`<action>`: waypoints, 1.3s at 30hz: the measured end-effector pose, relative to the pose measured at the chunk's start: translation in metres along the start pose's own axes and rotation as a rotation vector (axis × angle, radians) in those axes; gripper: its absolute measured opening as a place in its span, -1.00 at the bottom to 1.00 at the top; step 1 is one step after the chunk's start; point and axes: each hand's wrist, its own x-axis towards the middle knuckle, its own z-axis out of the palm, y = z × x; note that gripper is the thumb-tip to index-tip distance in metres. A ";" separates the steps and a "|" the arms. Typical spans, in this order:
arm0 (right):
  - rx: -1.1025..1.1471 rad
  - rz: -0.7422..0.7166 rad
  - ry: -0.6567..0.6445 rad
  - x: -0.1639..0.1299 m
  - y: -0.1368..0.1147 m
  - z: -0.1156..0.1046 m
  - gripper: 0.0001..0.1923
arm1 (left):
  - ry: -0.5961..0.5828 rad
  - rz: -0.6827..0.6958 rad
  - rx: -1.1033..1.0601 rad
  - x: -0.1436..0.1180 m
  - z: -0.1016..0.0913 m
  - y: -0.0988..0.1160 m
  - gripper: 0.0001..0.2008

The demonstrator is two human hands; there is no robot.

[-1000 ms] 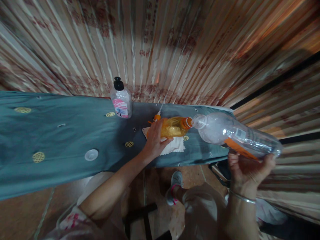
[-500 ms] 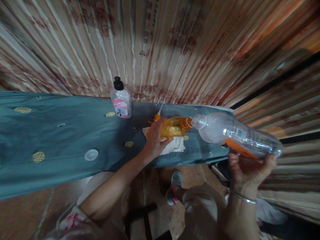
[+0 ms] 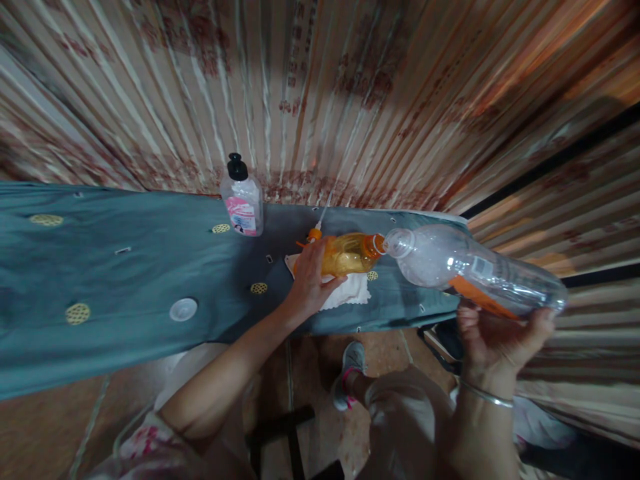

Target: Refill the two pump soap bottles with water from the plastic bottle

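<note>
The left hand (image 3: 311,279) grips the orange bottle (image 3: 349,254), which lies on a white cloth (image 3: 350,292) near the table's front edge (image 3: 350,323). The right hand (image 3: 493,343), past that edge, clasps a tilted clear plastic bottle (image 3: 475,270) whose mouth meets the orange bottle's neck.

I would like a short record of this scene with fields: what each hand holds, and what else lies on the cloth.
left hand: grips orange bottle, upright on white towel
right hand: holds clear bottle tilted, mouth at the orange bottle's neck
surface: teal cloth
other things: pink-label bottle with black cap, standing; white cap
</note>
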 end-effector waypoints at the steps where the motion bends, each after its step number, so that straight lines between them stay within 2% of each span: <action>1: 0.002 0.001 -0.002 0.000 0.000 0.000 -0.25 | 0.000 0.003 0.000 0.000 0.000 0.000 -0.22; 8: 0.008 0.006 -0.011 0.001 0.000 -0.001 -0.15 | -0.013 0.015 -0.006 0.000 -0.002 0.000 -0.22; 15: 0.054 0.016 0.021 0.001 0.000 0.000 -0.17 | -0.021 -0.003 0.007 0.001 -0.001 0.001 -0.22; 39: 0.012 0.002 -0.027 0.001 0.000 0.000 -0.16 | 0.015 0.046 0.030 -0.001 0.002 -0.004 -0.20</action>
